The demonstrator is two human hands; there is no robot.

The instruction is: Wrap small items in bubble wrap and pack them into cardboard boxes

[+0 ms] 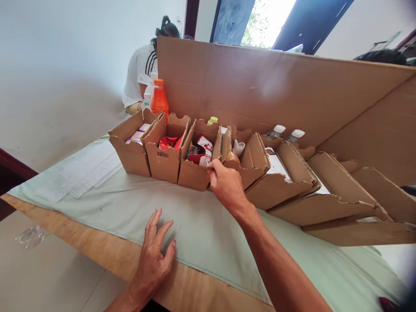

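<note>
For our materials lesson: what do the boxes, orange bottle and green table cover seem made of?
Boxes: matte brown cardboard; rough, layered edges. Orange bottle: probably smooth plastic, by its molded curves. Green table cover: likely matte fabric, from soft creases.

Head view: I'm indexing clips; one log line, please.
right hand: at box rim | left hand: open, over cloth | orange bottle: behind boxes

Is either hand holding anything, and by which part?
The right hand seems to pinch a cardboard box by its front top corner; the left hand holds nothing.

Boxes (195, 174) in a row on cloth (201, 225), bottles (159, 102) behind, sheets (84, 173) left
</note>
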